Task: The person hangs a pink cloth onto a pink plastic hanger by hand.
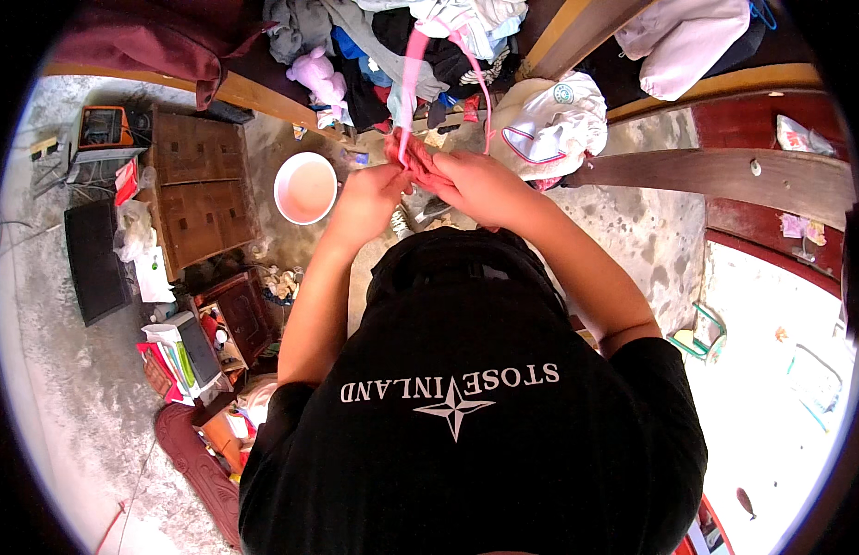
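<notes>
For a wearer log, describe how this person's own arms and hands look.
The left hand and right hand are bare, without gloves, and the forearms are uncovered. Short black sleeves cover the upper arms, part of a black T-shirt bearing white lettering and a white star emblem. No cables show on the arms.
</notes>
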A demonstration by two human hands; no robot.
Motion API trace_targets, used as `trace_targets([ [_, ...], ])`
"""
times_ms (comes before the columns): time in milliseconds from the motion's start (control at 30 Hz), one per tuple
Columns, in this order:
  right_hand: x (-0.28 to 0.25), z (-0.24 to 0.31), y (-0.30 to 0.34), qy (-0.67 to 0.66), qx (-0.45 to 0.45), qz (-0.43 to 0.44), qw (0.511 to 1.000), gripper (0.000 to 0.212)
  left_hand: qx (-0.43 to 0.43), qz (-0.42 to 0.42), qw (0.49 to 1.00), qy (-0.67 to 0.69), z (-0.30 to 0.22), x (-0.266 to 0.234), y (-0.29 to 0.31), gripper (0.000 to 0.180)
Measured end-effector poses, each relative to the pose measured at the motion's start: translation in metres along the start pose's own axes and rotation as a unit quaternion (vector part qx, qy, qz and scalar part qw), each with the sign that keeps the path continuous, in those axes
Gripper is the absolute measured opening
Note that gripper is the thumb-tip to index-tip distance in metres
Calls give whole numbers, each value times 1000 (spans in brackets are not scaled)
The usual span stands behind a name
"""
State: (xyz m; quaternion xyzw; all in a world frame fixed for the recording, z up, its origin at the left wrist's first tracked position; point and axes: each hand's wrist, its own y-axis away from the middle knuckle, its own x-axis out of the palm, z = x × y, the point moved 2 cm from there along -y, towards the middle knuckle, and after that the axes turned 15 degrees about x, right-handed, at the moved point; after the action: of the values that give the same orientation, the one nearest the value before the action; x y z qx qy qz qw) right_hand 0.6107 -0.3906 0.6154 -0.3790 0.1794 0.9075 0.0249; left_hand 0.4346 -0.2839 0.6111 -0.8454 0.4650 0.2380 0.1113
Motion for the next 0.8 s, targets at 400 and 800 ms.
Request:
trace_targets([
  [400,6,-58,-10,-9,60,-214,975,39,-92,-63,974,195,1,-10,24,33],
  [800,-15,-81,-23,-27,155,-273,949,43,-16,32,999,-9,-29,-2,25,28],
])
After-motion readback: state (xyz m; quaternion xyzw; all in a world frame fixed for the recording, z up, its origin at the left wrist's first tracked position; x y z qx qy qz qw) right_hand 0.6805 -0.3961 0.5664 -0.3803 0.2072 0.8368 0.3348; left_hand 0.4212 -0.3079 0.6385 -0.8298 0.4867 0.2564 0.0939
